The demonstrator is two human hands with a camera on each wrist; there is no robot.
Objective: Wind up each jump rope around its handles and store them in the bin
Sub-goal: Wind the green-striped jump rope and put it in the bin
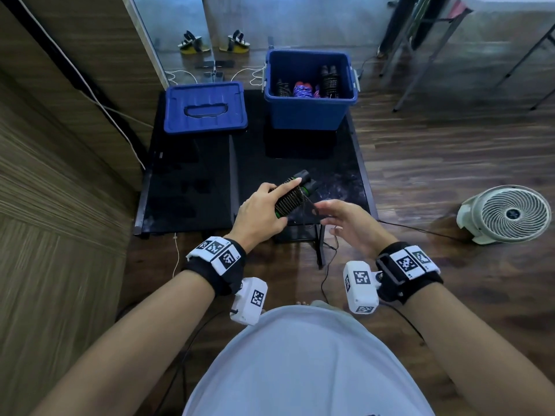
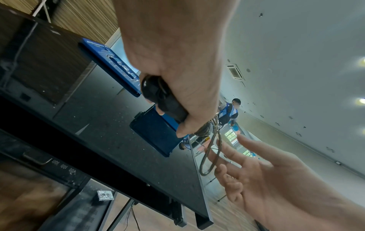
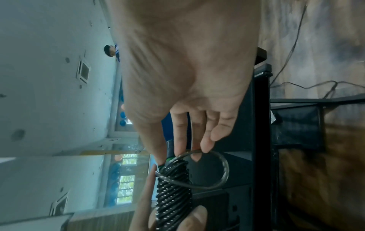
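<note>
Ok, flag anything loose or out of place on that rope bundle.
One loop of cord sticks out from the wound jump rope held in the left hand; the right hand fingers touch it. The rest is wrapped tight.

A black jump rope (image 1: 290,197) with green rings at the handle ends was noted, its coils flecked with pale specks. The bin (image 1: 309,88) was seen as deep blue; the lid (image 1: 205,106) matched it. Inside the bin, two black bundles and one purple-and-red bundle (image 1: 302,90) were recorded. The table (image 1: 192,181) was black, faintly speckled. White wristbands (image 1: 214,253) were printed with black square codes. The fan (image 1: 507,214) was cream-white, the floor dark wood-grained.
</note>
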